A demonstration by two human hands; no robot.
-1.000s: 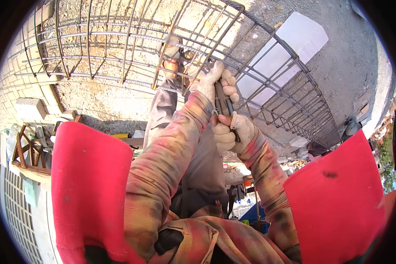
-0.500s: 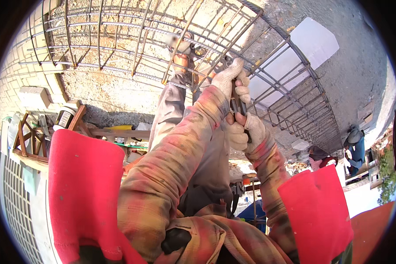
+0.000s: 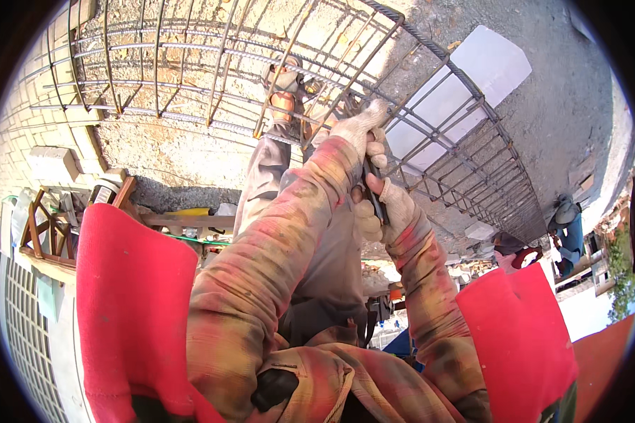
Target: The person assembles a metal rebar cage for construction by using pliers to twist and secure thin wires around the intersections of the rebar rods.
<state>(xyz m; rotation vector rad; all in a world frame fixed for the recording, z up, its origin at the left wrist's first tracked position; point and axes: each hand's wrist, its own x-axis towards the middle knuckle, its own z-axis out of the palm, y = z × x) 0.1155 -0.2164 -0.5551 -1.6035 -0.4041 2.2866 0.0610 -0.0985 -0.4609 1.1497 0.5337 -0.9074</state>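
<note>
Both my hands wear off-white knit gloves and are closed round one dark long-handled pair of pliers (image 3: 372, 169). My left hand (image 3: 363, 132) grips it up by its head, which meets the rebar cage (image 3: 430, 130) at its lower near bars. Below it, my right hand (image 3: 384, 208) wraps round the handle end, thumb laid along it. The tool's jaws are partly hidden by the left glove and the bars, so whether they bite on wire or bar I cannot tell. The cage is made of ribbed long bars with thin square hoops.
Beyond the cage's right part lies a white sheet (image 3: 490, 67) on the grey ground. A pale block (image 3: 53, 163) and a brown wooden frame (image 3: 46, 229) are at left. Two people crouch far right, one in a blue top (image 3: 570, 236). My red shoulder flaps (image 3: 137, 303) hang at both sides.
The pliers' two handles, seen apart before, now look closer together. My hands and the cage sit slightly farther left in the view.
</note>
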